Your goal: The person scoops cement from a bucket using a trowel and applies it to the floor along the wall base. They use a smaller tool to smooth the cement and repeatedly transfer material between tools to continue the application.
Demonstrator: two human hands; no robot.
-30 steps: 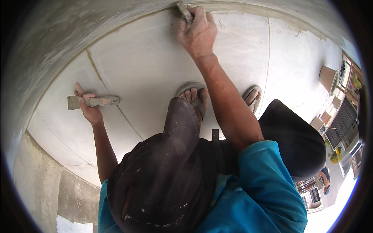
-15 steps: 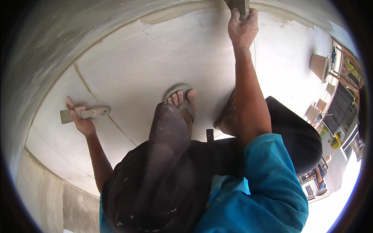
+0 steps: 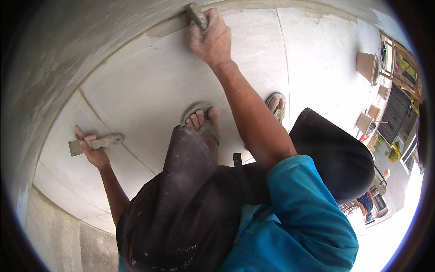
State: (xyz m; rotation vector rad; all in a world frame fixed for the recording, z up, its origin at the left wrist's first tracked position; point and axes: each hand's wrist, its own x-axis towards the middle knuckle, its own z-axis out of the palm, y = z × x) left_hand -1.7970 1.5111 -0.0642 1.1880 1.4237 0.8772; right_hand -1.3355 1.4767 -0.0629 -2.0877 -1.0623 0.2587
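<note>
My left hand (image 3: pixel 98 157) grips a dusty putty knife (image 3: pixel 108 141) by its wooden handle, one finger stretched out past it. The knife is held above the floor tiles, its short flat blade pointing left. Farther off, my right hand (image 3: pixel 214 40) is wrapped round a grey, caked hand tool (image 3: pixel 196 16). That tool is at the seam where the tiles meet the wall; its working edge cannot be made out. Beside it, a darker, damp-looking strip of filler (image 3: pixel 168 28) runs along the seam.
A grey wall (image 3: pixel 54 59) curves round the far and left sides. Pale large tiles (image 3: pixel 154 77) with brownish joints lie under my sandalled feet (image 3: pixel 201 119). Several buckets, among them a tan one (image 3: pixel 366 65), stand at the right. Another person (image 3: pixel 364 204) is at the far right edge.
My right hand has swept left along the wall seam with its tool. The left hand with the putty knife sits slightly lower in the picture, and the view has shifted a little.
</note>
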